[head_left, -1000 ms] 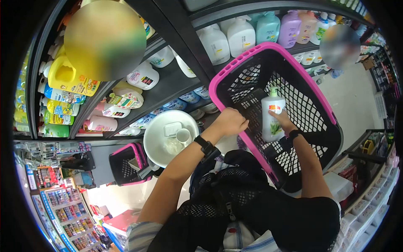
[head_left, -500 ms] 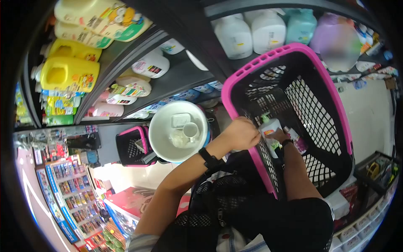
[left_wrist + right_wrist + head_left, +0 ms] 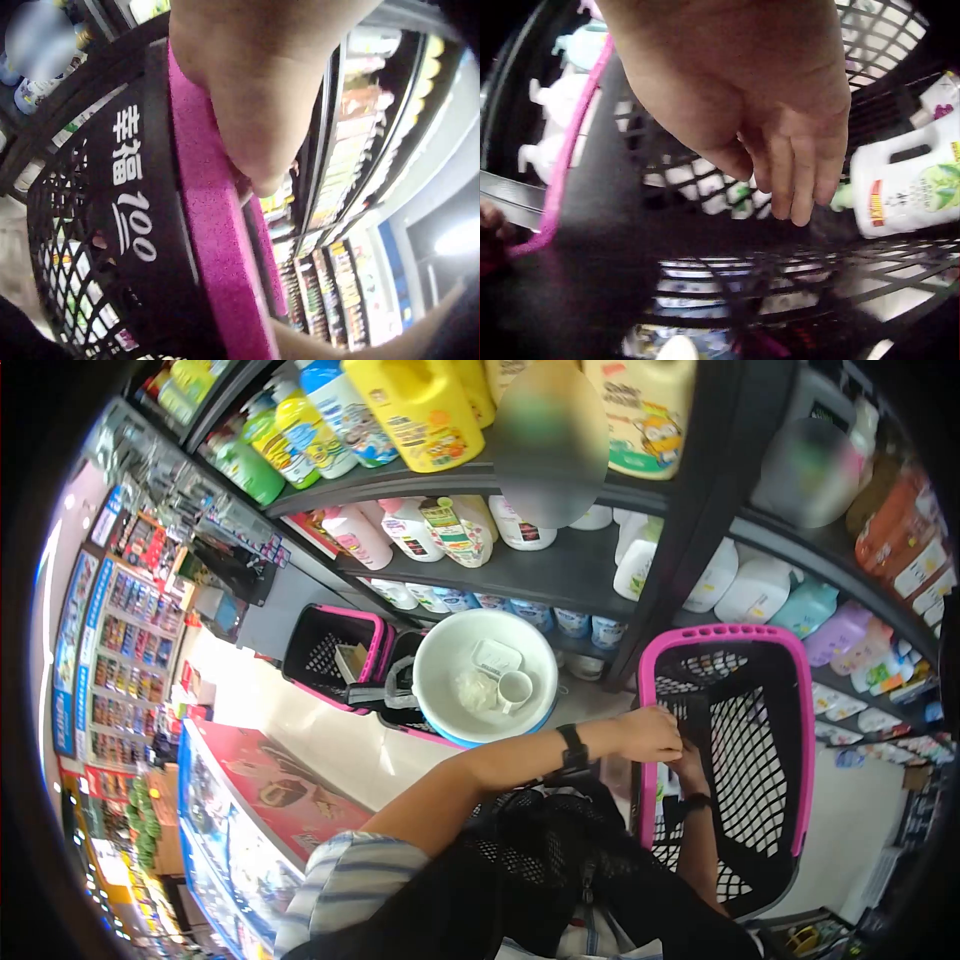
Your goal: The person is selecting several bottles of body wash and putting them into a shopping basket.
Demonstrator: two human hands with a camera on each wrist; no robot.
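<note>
My left hand (image 3: 645,733) grips the pink rim of a black mesh shopping basket (image 3: 720,634); the left wrist view shows the fingers over that pink rim (image 3: 214,217). Inside the basket is my right hand (image 3: 688,768), close by the near wall. Its fingers hang loosely in the right wrist view, with nothing held between them. Just beyond those fingertips, a white pump bottle (image 3: 911,184) with a green neck and leaf print lies against the mesh. A pack with a purple print (image 3: 941,97) sits near the bottle. The head view mostly hides both items.
A white bucket (image 3: 428,685) holding a cup (image 3: 515,688) and a small container stands left of the basket. Farther left are more pink-rimmed baskets (image 3: 300,650). Shelves (image 3: 560,570) of bottles rise in front, and a red-sided chest (image 3: 270,775) stands at the lower left.
My right hand has lowered the white pump bottle into the basket and let go of it. My left hand keeps its grip on the rim. The head view has turned left.
</note>
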